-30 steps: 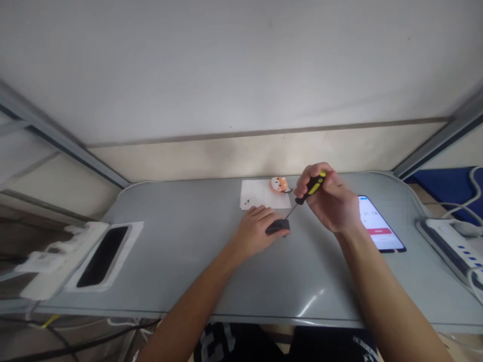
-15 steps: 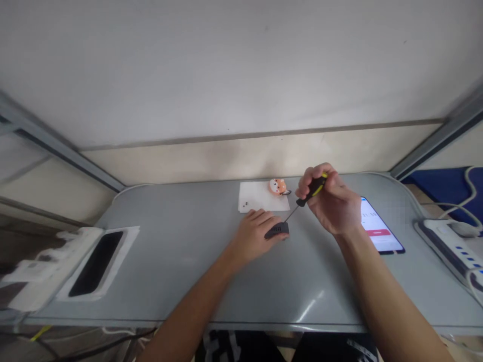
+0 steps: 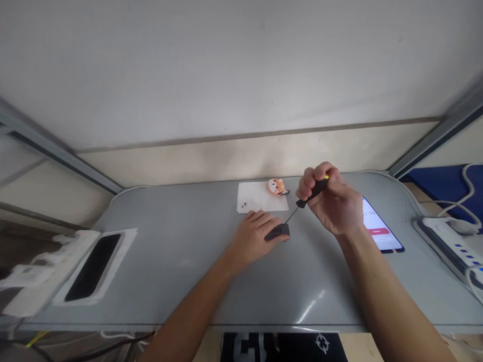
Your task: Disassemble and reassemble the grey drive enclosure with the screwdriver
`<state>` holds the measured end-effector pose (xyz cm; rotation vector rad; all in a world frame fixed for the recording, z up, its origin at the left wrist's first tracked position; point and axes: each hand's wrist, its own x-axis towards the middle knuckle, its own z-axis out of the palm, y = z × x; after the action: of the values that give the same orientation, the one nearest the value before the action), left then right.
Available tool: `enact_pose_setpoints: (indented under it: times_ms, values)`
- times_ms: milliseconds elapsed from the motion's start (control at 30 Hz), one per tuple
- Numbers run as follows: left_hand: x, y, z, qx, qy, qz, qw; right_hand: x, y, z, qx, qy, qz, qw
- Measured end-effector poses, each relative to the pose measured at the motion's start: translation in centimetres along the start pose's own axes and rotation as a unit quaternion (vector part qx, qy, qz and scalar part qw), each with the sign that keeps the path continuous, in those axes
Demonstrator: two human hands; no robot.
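My left hand is closed around a small black slotted block, keeping it just above or on the grey table; which of these I cannot tell. In my right hand is a screwdriver with a black and yellow handle, its fingers wrapped round the grip. The shaft slants down to the left, and its tip meets the upper edge of the block. Behind my left hand lies white paper with a few tiny dark pieces on it. An orange animal-faced case sits at the paper's right.
A lit phone lies right of my right forearm. Farther right is a power strip with cables. On the left, a dark phone rests on white paper beside another white power strip. A wall borders the table's back.
The screwdriver handle has turned a little in my right hand, so less yellow shows. The left hand keeps its hold on the block. The camera view has shifted slightly.
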<state>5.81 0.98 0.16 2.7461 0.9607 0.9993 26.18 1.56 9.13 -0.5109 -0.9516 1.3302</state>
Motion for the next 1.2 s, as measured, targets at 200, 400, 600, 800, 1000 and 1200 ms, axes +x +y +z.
enact_pose_setpoints:
  times_ms: [200, 400, 600, 800, 1000, 1200]
  values:
    - [0.0, 0.0, 0.0, 0.001, -0.005, -0.005, 1.0, -0.2, 0.2, 0.7, 0.051, 0.026, 0.001, 0.998]
    - [0.0, 0.0, 0.0, 0.007, 0.006, 0.007, 1.0, 0.1, 0.0, -0.2, 0.059, 0.016, 0.006, 0.998]
    - [0.0, 0.1, -0.2, 0.007, 0.0, 0.007, 1.0, 0.0, 0.0, 0.3, 0.087, 0.008, 0.019, 0.996]
    - [0.0, 0.0, -0.2, 0.006, -0.003, 0.005, 1.0, -0.2, 0.1, 0.4, 0.073, 0.023, 0.005, 0.997]
    - [0.0, 0.0, -0.3, 0.007, -0.007, 0.009, 1.0, 0.0, 0.3, 0.2, 0.035, 0.031, 0.009, 0.999]
    - [0.0, 0.1, -0.3, 0.012, -0.004, 0.009, 1.0, -0.1, 0.4, 0.7, 0.078, 0.044, 0.017, 0.996]
